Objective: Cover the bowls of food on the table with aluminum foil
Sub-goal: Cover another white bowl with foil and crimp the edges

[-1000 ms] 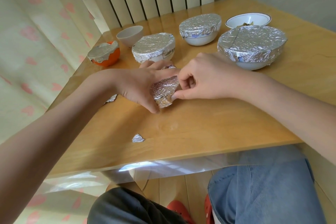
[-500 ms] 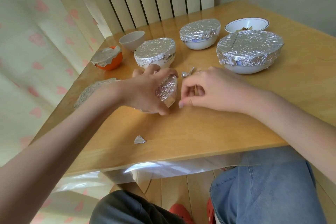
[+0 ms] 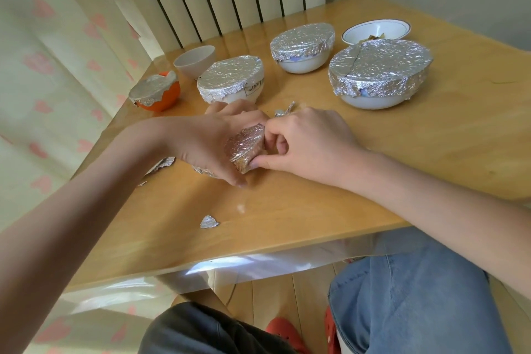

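The left hand [image 3: 212,141] cups a small bowl [image 3: 245,149] tipped on its side, fingers curled round it, foil [image 3: 244,142] face turned toward the right hand [image 3: 304,144]. That hand touches it from the right, thumb and fingers pinching the foil edge at the rim. The rim lies directly between the two hands, so the right hand is the nearer one for pressing the next fold. The foil is thin, crinkled and shiny. Beyond the hands stand four foil-topped bowls; past them, a cup [image 3: 195,62] and a rimmed bowl [image 3: 376,33] look uncovered.
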Demonstrator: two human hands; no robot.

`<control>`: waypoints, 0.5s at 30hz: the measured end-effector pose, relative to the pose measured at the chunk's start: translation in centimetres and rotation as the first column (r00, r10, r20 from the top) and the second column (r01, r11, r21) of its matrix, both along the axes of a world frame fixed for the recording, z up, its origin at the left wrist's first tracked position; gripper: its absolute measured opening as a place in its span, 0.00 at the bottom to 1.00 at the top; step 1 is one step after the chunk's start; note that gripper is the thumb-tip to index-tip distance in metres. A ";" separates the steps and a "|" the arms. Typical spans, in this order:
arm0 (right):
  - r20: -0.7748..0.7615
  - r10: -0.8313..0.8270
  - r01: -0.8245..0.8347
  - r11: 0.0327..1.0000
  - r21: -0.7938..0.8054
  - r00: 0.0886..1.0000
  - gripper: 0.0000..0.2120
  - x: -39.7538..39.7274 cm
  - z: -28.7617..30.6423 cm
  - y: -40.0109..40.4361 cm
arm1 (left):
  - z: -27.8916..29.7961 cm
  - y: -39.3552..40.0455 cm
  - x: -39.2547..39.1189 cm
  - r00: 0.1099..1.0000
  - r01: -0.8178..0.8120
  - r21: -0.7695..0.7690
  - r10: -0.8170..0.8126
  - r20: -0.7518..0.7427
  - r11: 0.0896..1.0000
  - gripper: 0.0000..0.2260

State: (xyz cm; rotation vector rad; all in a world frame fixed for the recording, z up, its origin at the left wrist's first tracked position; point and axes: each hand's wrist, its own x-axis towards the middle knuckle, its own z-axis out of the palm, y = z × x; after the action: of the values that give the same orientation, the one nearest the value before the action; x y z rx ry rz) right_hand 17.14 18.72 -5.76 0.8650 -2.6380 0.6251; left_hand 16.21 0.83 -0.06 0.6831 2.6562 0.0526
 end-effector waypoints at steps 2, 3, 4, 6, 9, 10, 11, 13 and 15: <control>0.065 0.029 -0.028 0.999 -0.020 0.997 0.15 -0.3 0.4 0.2 | -0.1 -0.1 -0.1 1.000 -0.001 0.011 0.001 0.005 1.000 0.32; 0.089 0.045 -0.043 0.999 -0.026 0.995 0.15 -0.5 0.6 0.3 | -0.1 -0.1 -0.1 1.000 -0.006 0.015 0.006 0.010 1.000 0.31; 0.101 0.059 -0.057 0.998 -0.025 0.993 0.14 -0.7 0.8 0.4 | -0.1 -0.2 -0.1 1.000 -0.011 0.016 0.011 0.010 1.000 0.31; 0.110 0.076 -0.075 0.997 -0.015 0.991 0.15 -1.1 1.2 0.5 | -0.1 -0.2 -0.2 1.000 -0.012 0.007 0.012 0.003 1.000 0.31; 0.091 0.047 -0.050 0.998 0.024 0.995 0.20 -1.9 2.1 0.4 | -0.2 -0.2 -0.2 1.000 -0.010 0.012 0.010 -0.004 1.000 0.33; 0.071 0.027 -0.031 0.998 0.053 0.997 0.22 -2.2 2.5 0.3 | -0.2 -0.2 -0.2 1.000 -0.010 0.018 0.010 -0.003 1.000 0.34; 0.054 0.006 -0.011 0.996 0.086 0.999 0.24 -2.6 2.9 0.2 | -0.2 -0.2 -0.1 1.000 -0.009 0.018 0.009 -0.001 1.000 0.35; 0.051 -0.017 0.010 0.991 0.136 0.999 0.27 -3.3 3.4 0.0 | -0.2 -0.1 -0.1 1.000 -0.010 0.016 0.010 0.002 1.000 0.36; 0.083 -0.001 -0.011 0.990 0.141 0.997 0.29 -3.9 3.4 -0.1 | -0.2 -0.1 -0.1 1.000 -0.015 0.018 0.015 -0.005 1.000 0.36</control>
State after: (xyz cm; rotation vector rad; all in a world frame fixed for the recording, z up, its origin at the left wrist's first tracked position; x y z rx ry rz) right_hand 13.26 18.59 -2.32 0.9036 -2.7835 0.4905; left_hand 16.12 0.72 -0.26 0.6698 2.6687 0.0792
